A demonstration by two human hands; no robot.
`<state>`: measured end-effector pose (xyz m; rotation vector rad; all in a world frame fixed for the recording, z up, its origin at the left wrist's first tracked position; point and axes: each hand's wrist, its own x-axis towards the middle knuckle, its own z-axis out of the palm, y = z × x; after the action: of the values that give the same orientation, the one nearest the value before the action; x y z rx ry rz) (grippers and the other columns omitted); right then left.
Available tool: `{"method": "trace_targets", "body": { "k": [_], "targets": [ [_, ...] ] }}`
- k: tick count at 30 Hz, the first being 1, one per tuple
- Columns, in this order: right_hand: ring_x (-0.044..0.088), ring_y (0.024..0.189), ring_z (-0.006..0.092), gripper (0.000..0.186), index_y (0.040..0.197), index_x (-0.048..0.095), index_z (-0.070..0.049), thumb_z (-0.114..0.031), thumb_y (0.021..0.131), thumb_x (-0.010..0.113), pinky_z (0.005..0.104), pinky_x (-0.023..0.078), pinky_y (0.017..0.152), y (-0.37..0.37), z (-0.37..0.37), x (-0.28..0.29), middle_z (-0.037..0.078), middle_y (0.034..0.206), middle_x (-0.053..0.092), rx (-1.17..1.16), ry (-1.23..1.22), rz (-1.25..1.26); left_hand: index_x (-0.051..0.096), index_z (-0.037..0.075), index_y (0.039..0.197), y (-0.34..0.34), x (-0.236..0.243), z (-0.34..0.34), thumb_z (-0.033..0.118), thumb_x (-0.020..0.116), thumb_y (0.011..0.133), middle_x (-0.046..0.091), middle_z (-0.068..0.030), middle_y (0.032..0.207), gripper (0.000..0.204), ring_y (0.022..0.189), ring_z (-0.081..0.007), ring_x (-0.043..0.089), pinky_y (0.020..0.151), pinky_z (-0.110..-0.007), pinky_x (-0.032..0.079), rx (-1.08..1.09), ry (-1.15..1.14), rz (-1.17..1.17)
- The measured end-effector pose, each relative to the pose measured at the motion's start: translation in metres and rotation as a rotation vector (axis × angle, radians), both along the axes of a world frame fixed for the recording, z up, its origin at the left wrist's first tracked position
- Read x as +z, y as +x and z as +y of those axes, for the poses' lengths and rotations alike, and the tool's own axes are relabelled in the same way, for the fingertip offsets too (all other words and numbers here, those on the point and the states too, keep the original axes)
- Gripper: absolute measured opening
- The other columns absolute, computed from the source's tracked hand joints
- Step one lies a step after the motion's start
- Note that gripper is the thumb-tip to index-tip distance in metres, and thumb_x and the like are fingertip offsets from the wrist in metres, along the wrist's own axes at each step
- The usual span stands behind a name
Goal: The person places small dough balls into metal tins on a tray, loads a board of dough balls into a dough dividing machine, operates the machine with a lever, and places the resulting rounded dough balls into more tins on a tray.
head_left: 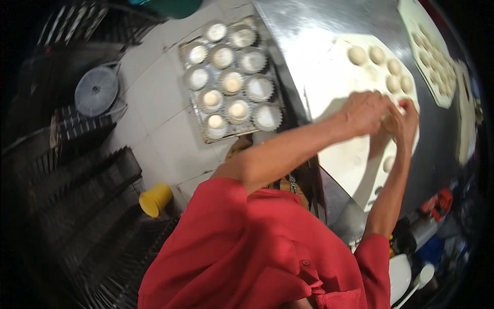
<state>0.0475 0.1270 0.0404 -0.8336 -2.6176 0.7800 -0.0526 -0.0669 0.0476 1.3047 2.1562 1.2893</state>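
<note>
Over a white board, my left hand and my right hand meet at the fingertips. The fingers of both are drawn together and curled inward. Whatever they pinch is hidden by the fingers and slightly blurred. Just beyond them, on the far right part of the board, lie several round pale dough balls. Another dough ball rests on the near side, beside my right forearm. Shallow round marks show on the board's surface.
A metal tray at the left holds several fluted tins, some with dough balls. The board lies on a steel table. A second board with dough balls is at far right. A yellow bucket and a round fan stand left.
</note>
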Motion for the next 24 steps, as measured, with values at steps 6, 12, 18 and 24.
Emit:
{"method": "trace_targets", "body": {
  "k": [6, 12, 18, 24],
  "targets": [
    [0.06, 0.087, 0.0133, 0.032, 0.102, 0.061, 0.0, -0.02, 0.087, 0.08, 0.029, 0.047, 0.075, -0.048, -0.163, 0.04, 0.003, 0.096, 0.066, 0.081, -0.211, 0.237, 0.068, 0.007, 0.108, -0.061, 0.01, -0.187, 0.017, 0.075, 0.081, 0.069, -0.0134, 0.102, 0.03, 0.094, -0.028, 0.068, 0.083, -0.039, 0.055, 0.34, 0.073, -0.307],
    [0.069, 0.088, 0.0344, 0.033, 0.11, 0.06, -0.009, -0.023, 0.087, 0.078, 0.041, 0.053, 0.08, -0.209, -0.349, -0.035, 0.015, 0.096, 0.071, 0.385, -0.294, -0.049, 0.062, 0.006, 0.116, -0.193, -0.109, -0.402, 0.018, 0.075, 0.082, 0.073, -0.0153, 0.108, 0.038, 0.101, -0.0306, 0.071, 0.087, -0.041, 0.054, 0.893, -0.382, -0.208],
    [0.068, 0.094, 0.0399, 0.032, 0.113, 0.067, -0.007, -0.025, 0.088, 0.072, 0.0495, 0.052, 0.087, -0.346, -0.417, -0.164, 0.018, 0.102, 0.07, 0.543, -0.133, -0.19, 0.067, 0.007, 0.114, -0.25, -0.179, -0.443, 0.019, 0.075, 0.083, 0.072, -0.0119, 0.108, 0.034, 0.099, -0.0349, 0.07, 0.087, -0.043, 0.054, 0.721, -0.584, -0.201],
    [0.065, 0.108, 0.0389, 0.033, 0.117, 0.071, -0.006, -0.024, 0.089, 0.07, 0.0487, 0.052, 0.092, -0.372, -0.439, -0.193, 0.018, 0.128, 0.061, 0.561, 0.002, -0.338, 0.067, 0.006, 0.12, -0.273, -0.187, -0.469, 0.019, 0.074, 0.085, 0.062, -0.0113, 0.119, 0.038, 0.102, -0.0334, 0.067, 0.086, -0.046, 0.055, 0.665, -0.342, -0.009]
  ]
}}
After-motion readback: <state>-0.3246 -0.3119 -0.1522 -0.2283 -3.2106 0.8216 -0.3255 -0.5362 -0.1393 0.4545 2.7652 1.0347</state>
